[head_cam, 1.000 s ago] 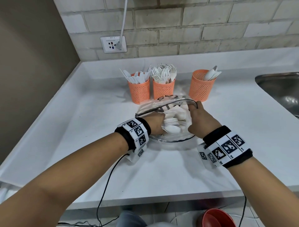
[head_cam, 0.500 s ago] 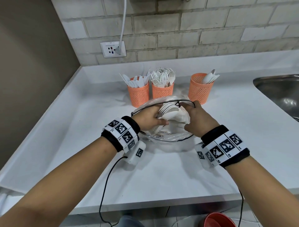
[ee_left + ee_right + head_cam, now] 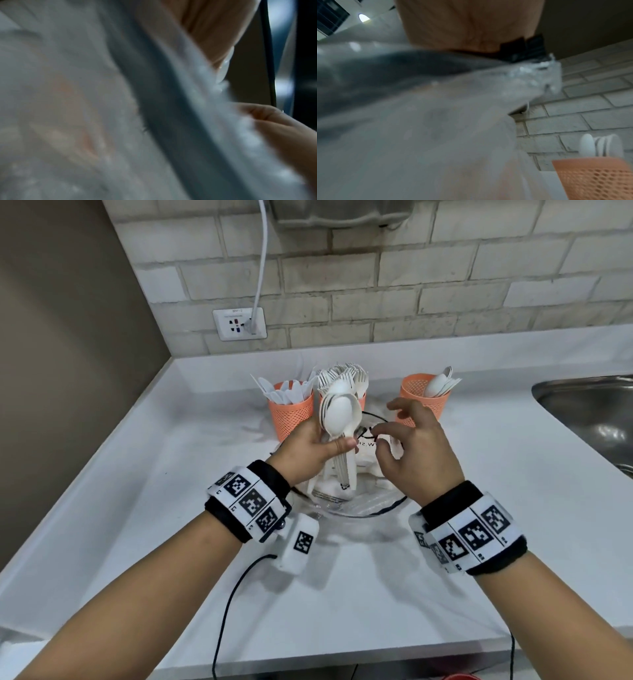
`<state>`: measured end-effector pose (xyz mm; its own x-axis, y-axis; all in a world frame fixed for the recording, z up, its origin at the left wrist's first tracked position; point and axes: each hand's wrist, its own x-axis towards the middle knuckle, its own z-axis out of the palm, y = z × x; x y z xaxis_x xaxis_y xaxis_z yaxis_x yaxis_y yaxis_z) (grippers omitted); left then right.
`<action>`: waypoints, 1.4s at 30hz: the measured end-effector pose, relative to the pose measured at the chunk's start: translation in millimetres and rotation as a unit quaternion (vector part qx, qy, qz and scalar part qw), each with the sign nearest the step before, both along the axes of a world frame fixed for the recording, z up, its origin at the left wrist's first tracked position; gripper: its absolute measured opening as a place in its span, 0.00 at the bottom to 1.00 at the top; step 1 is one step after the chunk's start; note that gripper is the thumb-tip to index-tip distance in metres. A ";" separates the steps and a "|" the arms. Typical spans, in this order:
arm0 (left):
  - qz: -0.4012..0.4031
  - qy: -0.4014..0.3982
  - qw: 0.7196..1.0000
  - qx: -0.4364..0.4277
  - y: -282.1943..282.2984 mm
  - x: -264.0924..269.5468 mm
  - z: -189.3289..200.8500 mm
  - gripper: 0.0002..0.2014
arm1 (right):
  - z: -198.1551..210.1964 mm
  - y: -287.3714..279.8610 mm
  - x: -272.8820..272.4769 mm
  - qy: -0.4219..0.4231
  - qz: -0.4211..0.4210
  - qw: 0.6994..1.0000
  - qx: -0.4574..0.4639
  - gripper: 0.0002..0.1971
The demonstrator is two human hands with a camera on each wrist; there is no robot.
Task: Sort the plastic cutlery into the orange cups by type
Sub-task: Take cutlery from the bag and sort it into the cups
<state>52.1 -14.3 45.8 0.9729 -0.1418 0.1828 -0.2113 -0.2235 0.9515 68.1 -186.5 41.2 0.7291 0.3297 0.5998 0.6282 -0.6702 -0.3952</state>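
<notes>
Our left hand point(image 3: 310, 448) is clamped around a bundle of white spoons point(image 3: 339, 422), thumb across the handles, bowls up and handles hanging down toward the clear plastic bag point(image 3: 346, 505) that lies on the white desk point(image 3: 137, 508). The bundle's long axis stands nearly upright, tilted a little away from us. Our right hand point(image 3: 411, 446) hovers just beside it, fingers spread and loosely bent, holding nothing; it is near the bag's black-edged mouth but we cannot tell whether it touches it. Three orange cups stand in a row behind the bag: the left cup point(image 3: 291, 416) holds what look like knives, the middle cup point(image 3: 359, 398), mostly hidden behind the spoons, holds forks, and the right cup point(image 3: 424, 395) holds a few spoons. That right cup is where this bundle belongs, we judge, and it lies beyond and to the right of the left hand, with the right hand directly between. The right hand is nearer the cup, so either the bundle passes across or the left hand must reach past it. Both wrist views are blurred by bag plastic, though the right one shows the spoon cup point(image 3: 594, 180) close by.
</notes>
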 end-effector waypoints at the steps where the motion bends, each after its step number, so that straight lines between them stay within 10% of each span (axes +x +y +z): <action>1: 0.000 -0.001 1.000 -0.022 -0.5 0.2 0.8 0.10 | 2.2 2.9 -2.4 -0.008 0.025 0.999 0.030 0.15; 10: 0.018 0.124 0.966 -0.224 -8.8 -1.7 5.5 0.10 | -2.1 32.6 -12.6 0.259 0.104 0.959 0.054 0.20; 42: 0.169 0.141 0.949 -0.225 -13.6 -3.9 -8.0 0.13 | -13.3 34.0 -3.9 0.290 0.058 0.935 0.197 0.14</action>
<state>48.3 -27.9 37.8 0.9680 0.2186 -0.1234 0.0769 0.2096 0.9748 64.2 -152.5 27.9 0.9424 0.2635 0.2063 0.2911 -0.3413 -0.8937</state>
